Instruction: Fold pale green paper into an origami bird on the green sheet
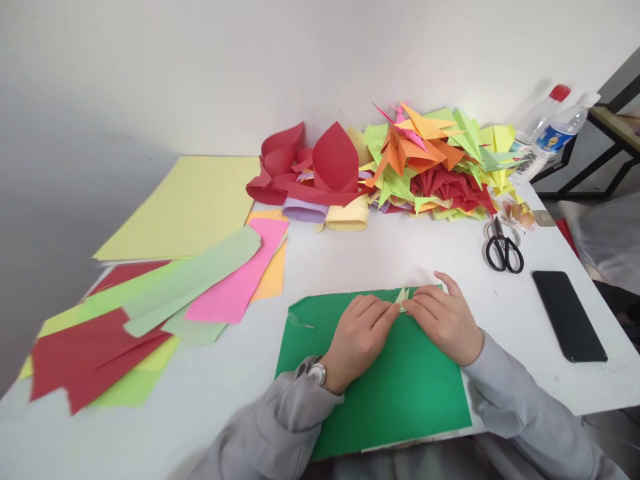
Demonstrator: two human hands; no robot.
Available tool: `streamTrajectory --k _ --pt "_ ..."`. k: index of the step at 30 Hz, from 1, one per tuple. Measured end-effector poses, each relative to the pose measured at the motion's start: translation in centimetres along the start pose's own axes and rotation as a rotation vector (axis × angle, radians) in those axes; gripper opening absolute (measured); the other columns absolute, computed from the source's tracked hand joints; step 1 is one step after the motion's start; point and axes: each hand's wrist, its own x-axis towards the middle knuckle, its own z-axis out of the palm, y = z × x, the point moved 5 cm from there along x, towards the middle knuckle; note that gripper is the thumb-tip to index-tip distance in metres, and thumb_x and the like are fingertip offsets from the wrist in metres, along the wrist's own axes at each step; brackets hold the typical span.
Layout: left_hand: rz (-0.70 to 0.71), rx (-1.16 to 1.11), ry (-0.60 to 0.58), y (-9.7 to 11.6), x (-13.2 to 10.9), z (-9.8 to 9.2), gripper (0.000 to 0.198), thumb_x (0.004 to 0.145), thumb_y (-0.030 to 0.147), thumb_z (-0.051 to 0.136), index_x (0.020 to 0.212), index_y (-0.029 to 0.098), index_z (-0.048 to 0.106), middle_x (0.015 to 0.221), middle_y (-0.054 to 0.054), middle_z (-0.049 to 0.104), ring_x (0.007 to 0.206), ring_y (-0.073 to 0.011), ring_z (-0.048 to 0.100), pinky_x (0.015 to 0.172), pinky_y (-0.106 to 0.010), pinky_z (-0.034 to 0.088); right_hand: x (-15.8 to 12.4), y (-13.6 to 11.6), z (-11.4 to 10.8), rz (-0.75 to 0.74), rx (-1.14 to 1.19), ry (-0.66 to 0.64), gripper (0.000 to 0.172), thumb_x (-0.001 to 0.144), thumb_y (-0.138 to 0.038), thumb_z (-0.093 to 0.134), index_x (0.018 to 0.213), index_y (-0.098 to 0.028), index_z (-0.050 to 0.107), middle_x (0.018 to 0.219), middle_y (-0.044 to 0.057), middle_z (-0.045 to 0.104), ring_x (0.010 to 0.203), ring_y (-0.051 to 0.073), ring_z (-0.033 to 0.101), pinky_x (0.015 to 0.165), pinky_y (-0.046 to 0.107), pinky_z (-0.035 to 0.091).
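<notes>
A small pale-green folded paper piece (403,297) is pinched between my two hands, above the far edge of a green sheet (395,393). My left hand (361,337), with a watch at the wrist, has its fingers closed on the paper's left side. From the right, my right hand (445,319) grips the other side with thumb and fingertips, one finger sticking up. My fingers hide much of the folded piece. Both forearms rest in grey sleeves near the table's front edge.
Coloured paper strips (210,280) and a yellow sheet stack (185,207) lie left. Red paper shapes (335,160) and a pile of folded paper (430,167) stand along the wall. Scissors (503,250), a black phone (570,317) and plastic bottles (553,137) are right.
</notes>
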Motion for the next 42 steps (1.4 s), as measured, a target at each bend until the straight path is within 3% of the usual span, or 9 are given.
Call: streamTrajectory --k 8,16,23,28,31,34,38,42 --pt "0.01 0.01 0.025 0.5 0.2 -0.8 0.015 0.09 0.008 0.049 0.094 0.015 0.061 0.069 -0.004 0.066 0.063 -0.0167 0.052 0.057 -0.031 0.041 -0.4 -0.4 0.1 -0.027 0.048 0.009 0.021 0.097 -0.014 0.045 0.092 -0.02 0.065 0.083 0.001 0.072 0.09 0.017 0.061 0.103 0.044 0.033" --pt "-0.008 -0.03 0.081 0.4 0.1 -1.3 0.018 0.088 0.006 0.052 0.099 0.017 0.062 0.081 -0.005 0.073 0.068 -0.0172 0.058 0.059 -0.032 0.044 -0.4 -0.5 0.0 -0.009 0.117 0.046 0.012 0.092 -0.014 0.055 0.091 -0.019 0.066 0.084 0.001 0.072 0.085 0.016 0.063 0.1 0.044 0.036" --pt "-0.015 -0.026 0.075 0.5 0.2 -1.5 0.014 0.087 0.008 0.056 0.097 0.017 0.061 0.087 -0.006 0.073 0.075 -0.0186 0.058 0.064 -0.033 0.047 -0.5 -1.0 -0.3 -0.061 0.117 0.082 0.018 0.092 -0.009 0.05 0.088 -0.016 0.066 0.079 0.002 0.071 0.083 0.018 0.063 0.095 0.043 0.04" --pt "0.033 -0.049 0.072 0.9 0.2 -1.7 0.015 0.09 0.006 0.049 0.092 0.016 0.061 0.08 -0.006 0.07 0.07 -0.0176 0.054 0.062 -0.032 0.047 -0.7 -1.5 -0.2 -0.1 0.098 0.075 0.02 0.092 -0.009 0.049 0.085 -0.018 0.066 0.078 0.001 0.071 0.082 0.017 0.062 0.094 0.041 0.04" --pt "0.078 -0.048 0.073 1.1 0.2 -1.8 0.015 0.09 0.006 0.048 0.092 0.014 0.06 0.075 -0.006 0.068 0.069 -0.0179 0.052 0.059 -0.032 0.045 -0.7 -1.5 -0.2 -0.071 0.117 0.094 0.015 0.089 -0.009 0.057 0.08 -0.018 0.064 0.074 -0.001 0.071 0.077 0.014 0.062 0.094 0.039 0.04" --pt "0.06 -0.022 0.069 0.7 0.1 -1.7 0.014 0.09 0.006 0.048 0.092 0.014 0.059 0.074 -0.005 0.067 0.068 -0.0173 0.052 0.059 -0.032 0.043 -0.5 -0.7 -0.3 -0.007 0.138 0.1 0.004 0.088 -0.016 0.063 0.088 -0.019 0.065 0.079 -0.002 0.073 0.081 0.015 0.064 0.097 0.041 0.039" --pt "0.035 0.001 0.072 -0.1 0.1 -1.6 0.013 0.089 0.005 0.05 0.091 0.014 0.059 0.073 -0.006 0.066 0.066 -0.0173 0.051 0.058 -0.032 0.04 -0.3 0.2 -0.5 0.042 0.146 0.106 0.016 0.087 -0.027 0.066 0.099 -0.017 0.064 0.087 0.003 0.074 0.088 0.019 0.065 0.095 0.044 0.04" --pt "0.03 0.02 0.049 -0.3 0.1 -1.6 0.012 0.089 0.006 0.05 0.089 0.014 0.059 0.073 -0.005 0.066 0.065 -0.0174 0.05 0.057 -0.032 0.037 -0.4 0.1 -0.4 0.025 0.155 0.123 0.011 0.086 -0.02 0.067 0.096 -0.017 0.064 0.085 0.002 0.074 0.087 0.02 0.065 0.095 0.046 0.04"
